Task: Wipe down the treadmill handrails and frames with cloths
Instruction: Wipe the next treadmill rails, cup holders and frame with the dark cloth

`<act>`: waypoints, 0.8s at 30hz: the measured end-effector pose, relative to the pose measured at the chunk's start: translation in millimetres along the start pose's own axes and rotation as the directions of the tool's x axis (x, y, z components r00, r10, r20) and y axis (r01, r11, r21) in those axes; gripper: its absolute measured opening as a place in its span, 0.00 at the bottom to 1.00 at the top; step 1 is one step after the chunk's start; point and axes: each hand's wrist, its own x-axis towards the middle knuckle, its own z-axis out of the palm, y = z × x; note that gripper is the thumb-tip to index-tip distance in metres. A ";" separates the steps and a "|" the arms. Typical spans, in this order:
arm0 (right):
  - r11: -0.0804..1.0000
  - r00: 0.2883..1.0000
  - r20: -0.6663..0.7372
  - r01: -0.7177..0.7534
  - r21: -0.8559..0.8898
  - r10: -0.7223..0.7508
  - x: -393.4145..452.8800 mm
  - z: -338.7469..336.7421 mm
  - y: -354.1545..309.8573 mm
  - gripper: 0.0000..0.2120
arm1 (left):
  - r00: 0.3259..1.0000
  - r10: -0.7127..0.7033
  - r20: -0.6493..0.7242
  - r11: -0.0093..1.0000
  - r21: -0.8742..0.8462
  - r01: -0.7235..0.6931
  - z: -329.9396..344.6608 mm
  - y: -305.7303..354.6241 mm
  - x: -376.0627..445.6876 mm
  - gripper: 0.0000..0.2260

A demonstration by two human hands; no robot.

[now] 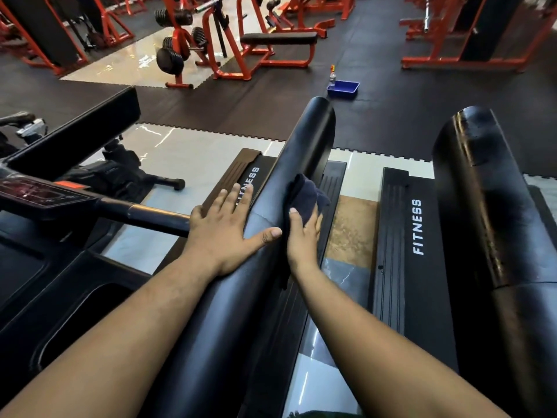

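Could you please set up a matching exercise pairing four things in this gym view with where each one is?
Things:
1. left hand
2. cloth
3. blue tray
4. bottle

Places:
A. standing on the dark floor mat beside the tray
B. lying flat on the handrail
C. on the floor mat beyond the handrail's far end
D. held against the handrail's right side by the right hand

Pairs: 1-B, 2-D, 3-C, 4-A

Open gap between handrail [271, 236] and neighbouring handrail [494, 221]

Left hand [224, 229] flat; right hand [303, 236] apparently gripping.
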 end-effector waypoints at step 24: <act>0.959 0.987 0.051 0.161 -0.232 -0.153 -37.2 -19.3 -11.1 0.28 | 1.000 0.027 -0.004 0.999 -0.037 -0.027 3.3 -2.2 1.3 0.56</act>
